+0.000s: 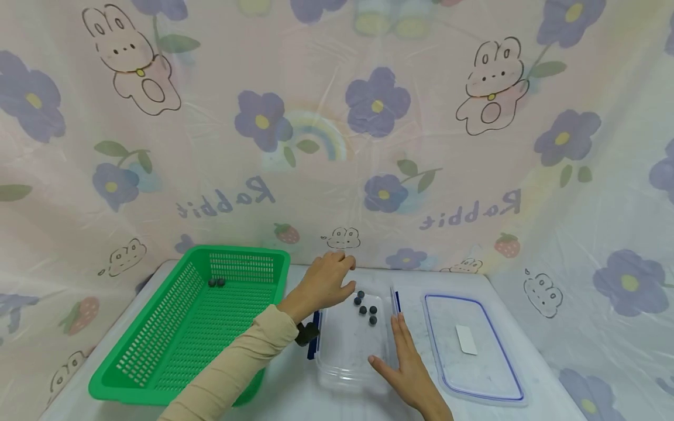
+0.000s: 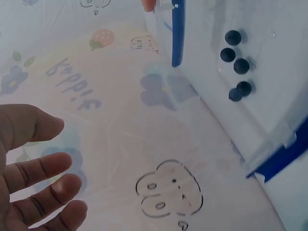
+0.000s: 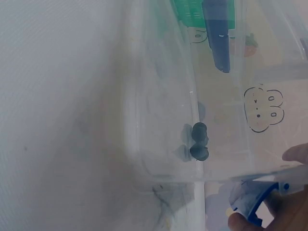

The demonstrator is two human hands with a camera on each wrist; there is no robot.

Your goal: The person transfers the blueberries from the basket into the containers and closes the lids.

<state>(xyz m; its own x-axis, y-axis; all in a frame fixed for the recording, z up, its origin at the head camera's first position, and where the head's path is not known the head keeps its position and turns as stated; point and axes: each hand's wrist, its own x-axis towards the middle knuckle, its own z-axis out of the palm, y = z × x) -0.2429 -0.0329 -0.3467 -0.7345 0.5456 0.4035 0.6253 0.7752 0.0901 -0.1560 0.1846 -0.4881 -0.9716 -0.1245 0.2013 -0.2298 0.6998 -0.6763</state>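
Note:
A clear plastic box [image 1: 350, 351] with blue side clips stands in the middle of the table. Several blueberries [image 1: 372, 320] lie in its far half; the left wrist view also shows the blueberries [image 2: 233, 37] grouped there. My left hand [image 1: 323, 282], in a beige sleeve, hovers over the box's far left corner, its fingers loosely bent and holding nothing. Along the box's right side my right hand [image 1: 405, 365] rests with straight fingers and the thumb spread toward the near end. In the right wrist view, right-hand fingertips [image 3: 237, 221] are beside a blue clip [image 3: 257, 199].
To the left is a green slotted basket [image 1: 189, 397] with two blueberries [image 1: 216, 282] at its far end. A clear lid [image 1: 518, 397] with a blue seal and a white label [image 1: 466, 340] lies flat at right. A patterned curtain [image 1: 326, 175] hangs behind the table.

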